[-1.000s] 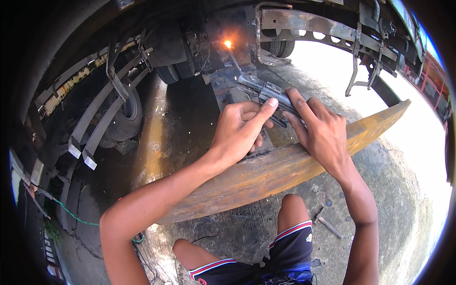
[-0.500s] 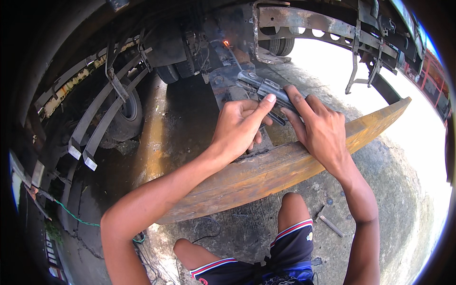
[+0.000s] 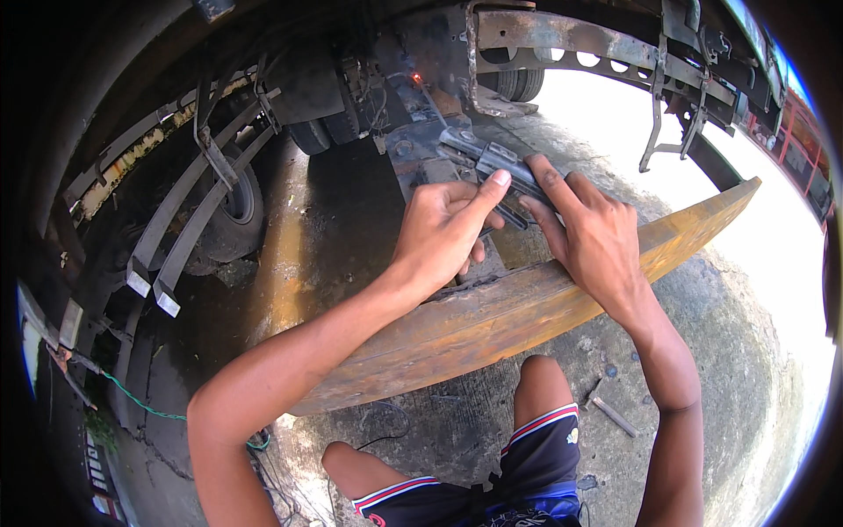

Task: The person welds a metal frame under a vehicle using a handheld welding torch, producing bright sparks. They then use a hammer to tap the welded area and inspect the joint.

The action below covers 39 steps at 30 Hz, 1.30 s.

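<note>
My right hand [image 3: 597, 237] is closed around a dark metal welding electrode holder [image 3: 496, 160], above a rusty curved steel beam [image 3: 492, 321]. From the holder's far end a thin rod [image 3: 432, 107] runs away from me, a small orange glow at its tip. My left hand [image 3: 443, 233] is closed too, its thumb pressed along the holder's near side and the other fingers curled; part of its grip is hidden behind the thumb. The left wrist passes over the beam's upper edge. Beyond the hands lies a dark, dirty steel plate [image 3: 413, 145].
A hammer [image 3: 616, 418] lies on the concrete floor by my right knee. On the left hang steel bars [image 3: 189, 233] near a tyre [image 3: 241, 198]. A perforated frame rail [image 3: 580, 39] crosses at the upper right. Green wire [image 3: 145, 408] and loose cables [image 3: 294, 496] trail at lower left.
The orange glow at the rod's tip has become smaller and dimmer. Both hands and the holder have hardly moved.
</note>
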Motion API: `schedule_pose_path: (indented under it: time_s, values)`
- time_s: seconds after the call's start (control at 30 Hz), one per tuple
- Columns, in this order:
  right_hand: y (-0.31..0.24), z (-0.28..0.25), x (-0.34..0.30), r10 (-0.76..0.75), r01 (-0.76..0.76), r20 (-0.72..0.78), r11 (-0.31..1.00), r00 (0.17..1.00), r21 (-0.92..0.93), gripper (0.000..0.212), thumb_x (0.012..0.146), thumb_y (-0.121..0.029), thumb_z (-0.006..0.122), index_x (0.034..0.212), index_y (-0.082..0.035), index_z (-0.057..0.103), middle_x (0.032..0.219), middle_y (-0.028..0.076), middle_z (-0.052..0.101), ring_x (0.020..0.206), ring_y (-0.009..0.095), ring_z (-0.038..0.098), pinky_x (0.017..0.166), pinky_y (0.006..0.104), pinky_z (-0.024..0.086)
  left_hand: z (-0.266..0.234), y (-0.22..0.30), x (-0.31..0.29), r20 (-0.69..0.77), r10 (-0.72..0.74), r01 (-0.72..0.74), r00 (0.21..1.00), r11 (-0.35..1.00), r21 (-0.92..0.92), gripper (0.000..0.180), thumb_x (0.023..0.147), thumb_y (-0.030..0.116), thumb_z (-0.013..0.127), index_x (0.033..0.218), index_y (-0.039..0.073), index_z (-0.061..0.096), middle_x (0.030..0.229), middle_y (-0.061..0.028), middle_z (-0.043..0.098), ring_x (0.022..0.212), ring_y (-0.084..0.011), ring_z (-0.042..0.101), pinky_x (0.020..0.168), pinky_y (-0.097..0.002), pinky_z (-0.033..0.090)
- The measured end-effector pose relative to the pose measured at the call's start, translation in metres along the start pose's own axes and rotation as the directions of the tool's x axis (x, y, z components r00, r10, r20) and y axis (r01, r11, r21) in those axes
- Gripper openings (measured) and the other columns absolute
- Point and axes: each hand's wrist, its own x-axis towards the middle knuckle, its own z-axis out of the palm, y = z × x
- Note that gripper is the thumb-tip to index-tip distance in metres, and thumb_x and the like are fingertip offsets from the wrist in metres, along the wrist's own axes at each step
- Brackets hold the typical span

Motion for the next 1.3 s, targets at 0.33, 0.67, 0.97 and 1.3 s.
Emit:
schedule_pose_path:
  time_s: [0.33,0.67,0.97,1.3]
  values:
    - [0.0023,0.0033,0.0031,-0.002,0.002,-0.003,1.0,1.0,0.023,0.049,0.102,-0.029,0.073,0.147,-0.015,0.062,0.085,0.01,0.067,0.064,0.03,0.07,0.057,0.043,0.054,-0.0021,0.004,0.0023,0.014,-0.022,0.022,1.0,1.0,0.015,0.07,0.105,0.058,0.066,0.113,-0.012,0.072,0.093,-0.016,0.073,0.054,-0.0107,0.061,0.039,-0.0234,0.041]
    - [0.003,0.0045,0.0028,-0.005,0.005,-0.005,1.0,1.0,0.007,0.047,0.103,-0.037,0.07,0.145,-0.018,0.063,0.088,0.008,0.068,0.069,0.031,0.074,0.055,0.0419,0.057,-0.0009,0.0028,0.0021,-0.002,0.001,-0.001,1.0,1.0,0.027,0.071,0.104,0.057,0.067,0.109,-0.013,0.074,0.086,-0.013,0.072,0.053,-0.0102,0.062,0.04,-0.0244,0.044]
    - [0.0016,0.0033,0.0031,-0.009,0.009,-0.012,0.999,1.0,0.036,0.05,0.101,-0.029,0.074,0.149,-0.015,0.063,0.084,0.01,0.066,0.064,0.03,0.07,0.057,0.0432,0.054,-0.0012,0.0022,0.0025,-0.008,-0.002,0.002,1.0,1.0,0.019,0.07,0.105,0.056,0.066,0.109,-0.013,0.074,0.086,-0.0137,0.073,0.054,-0.0104,0.063,0.039,-0.0246,0.044]
    - [0.0017,0.002,0.0033,0.004,-0.005,0.014,0.999,1.0,0.045,0.05,0.102,-0.028,0.073,0.148,-0.014,0.062,0.085,0.011,0.067,0.065,0.031,0.07,0.059,0.0442,0.054,-0.0003,0.0034,0.0024,-0.005,-0.018,0.018,1.0,1.0,0.004,0.067,0.105,0.055,0.067,0.111,-0.011,0.075,0.087,-0.0131,0.073,0.053,-0.0101,0.062,0.04,-0.0246,0.043]
